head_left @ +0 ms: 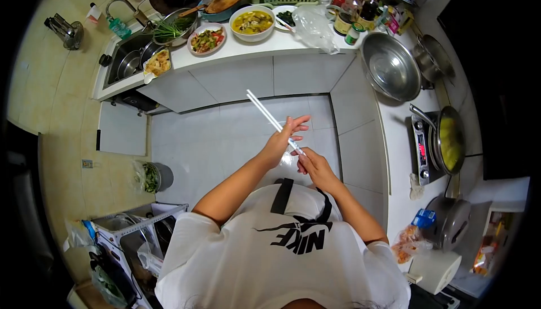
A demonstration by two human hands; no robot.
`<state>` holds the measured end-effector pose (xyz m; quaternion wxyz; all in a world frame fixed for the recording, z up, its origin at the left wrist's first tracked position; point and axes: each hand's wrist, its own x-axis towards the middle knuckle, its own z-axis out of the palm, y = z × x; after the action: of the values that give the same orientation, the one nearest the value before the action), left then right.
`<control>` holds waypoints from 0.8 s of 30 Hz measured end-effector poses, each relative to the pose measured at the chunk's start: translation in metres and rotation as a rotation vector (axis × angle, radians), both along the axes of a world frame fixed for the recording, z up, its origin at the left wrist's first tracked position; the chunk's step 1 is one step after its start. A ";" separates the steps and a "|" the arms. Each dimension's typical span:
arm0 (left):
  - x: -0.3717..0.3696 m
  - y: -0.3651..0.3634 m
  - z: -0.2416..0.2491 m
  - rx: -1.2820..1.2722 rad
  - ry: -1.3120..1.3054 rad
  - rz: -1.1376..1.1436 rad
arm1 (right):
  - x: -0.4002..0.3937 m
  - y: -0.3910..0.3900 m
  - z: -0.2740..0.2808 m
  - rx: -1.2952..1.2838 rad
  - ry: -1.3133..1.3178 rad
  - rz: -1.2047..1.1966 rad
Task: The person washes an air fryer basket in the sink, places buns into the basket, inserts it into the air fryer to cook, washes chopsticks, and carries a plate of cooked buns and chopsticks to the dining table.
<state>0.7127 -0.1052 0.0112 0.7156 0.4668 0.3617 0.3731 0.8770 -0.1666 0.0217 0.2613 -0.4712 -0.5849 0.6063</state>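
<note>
A pair of pale chopsticks slants up and to the left over the floor, in front of my body. My left hand holds them partway along, its thumb across them and its other fingers stretched to the right. At their lower, blue-patterned end, my right hand closes with curled fingers. Both hands are close together at waist height, away from the counters. The thumb covers a short stretch of the chopsticks.
Along the far counter stand a soup bowl, a plate of stir-fried food and a sink. To the right are a large metal basin and a frying pan on a lit cooker. A bin stands left.
</note>
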 end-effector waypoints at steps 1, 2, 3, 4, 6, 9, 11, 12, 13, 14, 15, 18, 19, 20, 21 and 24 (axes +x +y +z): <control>-0.012 0.005 0.001 -0.010 0.002 0.039 | -0.009 0.012 -0.005 -0.061 0.067 0.028; -0.022 0.009 0.002 -0.019 0.002 0.078 | -0.017 0.022 -0.007 -0.122 0.131 0.056; -0.034 0.014 0.002 -0.022 -0.022 0.086 | -0.028 0.032 -0.005 -0.052 0.110 0.075; -0.044 0.018 0.003 -0.033 -0.014 0.128 | -0.037 0.042 -0.005 -0.043 0.107 0.089; -0.061 0.026 0.006 -0.057 0.004 0.208 | -0.052 0.065 -0.010 -0.023 0.102 0.117; -0.094 0.039 -0.011 -0.025 0.012 0.292 | -0.059 0.117 -0.028 -0.007 0.172 -0.024; -0.116 0.050 -0.013 -0.066 0.054 0.382 | -0.058 0.167 -0.049 0.033 0.183 -0.167; -0.129 0.056 -0.017 -0.089 0.066 0.422 | -0.055 0.197 -0.064 0.069 0.193 -0.249; -0.142 0.062 -0.022 -0.110 0.077 0.462 | -0.053 0.227 -0.071 0.091 0.160 -0.294; -0.155 0.069 -0.027 -0.133 0.089 0.503 | -0.051 0.257 -0.077 0.111 0.126 -0.339; -0.168 0.076 -0.033 -0.167 0.095 0.548 | -0.049 0.286 -0.085 0.138 0.054 -0.379; -0.198 0.098 -0.038 -0.283 0.109 0.665 | -0.045 0.364 -0.113 0.169 -0.147 -0.462; -0.206 0.107 -0.035 -0.321 0.114 0.690 | -0.045 0.387 -0.121 0.151 -0.198 -0.472; -0.214 0.119 -0.034 -0.356 0.119 0.715 | -0.047 0.410 -0.130 0.136 -0.247 -0.483; -0.221 0.131 -0.037 -0.357 0.127 0.739 | -0.051 0.428 -0.134 0.141 -0.261 -0.477; -0.235 0.165 -0.035 -0.335 0.184 0.745 | -0.061 0.475 -0.162 0.066 -0.185 -0.448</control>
<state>0.4780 0.0599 -0.0241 0.5625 0.2124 0.6238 0.4993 0.8163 0.3080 -0.1403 0.3501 -0.6337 -0.5068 0.4680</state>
